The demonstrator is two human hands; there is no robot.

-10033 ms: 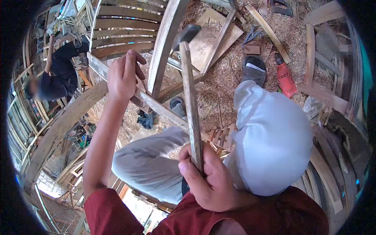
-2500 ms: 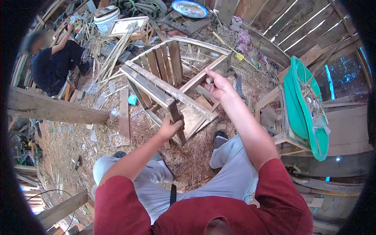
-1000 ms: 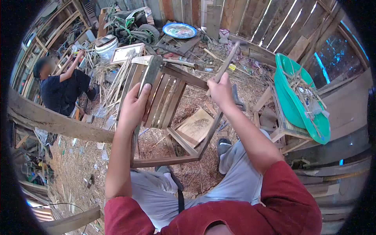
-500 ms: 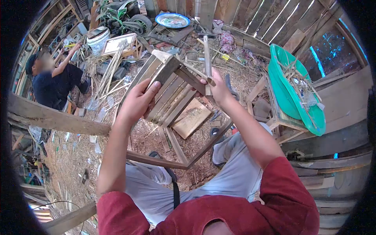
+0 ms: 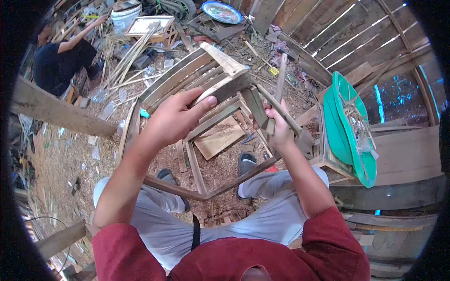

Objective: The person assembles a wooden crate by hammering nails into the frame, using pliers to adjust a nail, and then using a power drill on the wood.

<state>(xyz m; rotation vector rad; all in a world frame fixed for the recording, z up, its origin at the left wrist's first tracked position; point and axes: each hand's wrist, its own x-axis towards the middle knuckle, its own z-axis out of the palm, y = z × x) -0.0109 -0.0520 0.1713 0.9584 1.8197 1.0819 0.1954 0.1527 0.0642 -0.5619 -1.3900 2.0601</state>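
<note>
A slatted wooden frame (image 5: 199,180) is raised at an angle over the floor between my knees. My left hand (image 5: 176,117) is wrapped round its upper member, thumb on top. On the frame's right side, my right hand (image 5: 277,125) is closed round the wooden handle of a hammer (image 5: 281,77), whose dark head points up and away. Some right-hand fingers are hidden behind the frame's side piece, so I cannot tell whether they also grip it. Through the frame's opening a flat board (image 5: 218,140) shows on the floor.
A person in dark clothes (image 5: 63,61) crouches at the upper left near a wooden beam (image 5: 61,110). Green basins (image 5: 340,126) rest on a wooden stand at the right. A white bucket (image 5: 125,19), a blue-rimmed basin (image 5: 222,12) and wood strips lie farther back.
Compared with earlier frames, the frame has been turned and tilted, its slats now facing the upper left. My right hand and the hammer have shifted right. My left hand still holds the frame.
</note>
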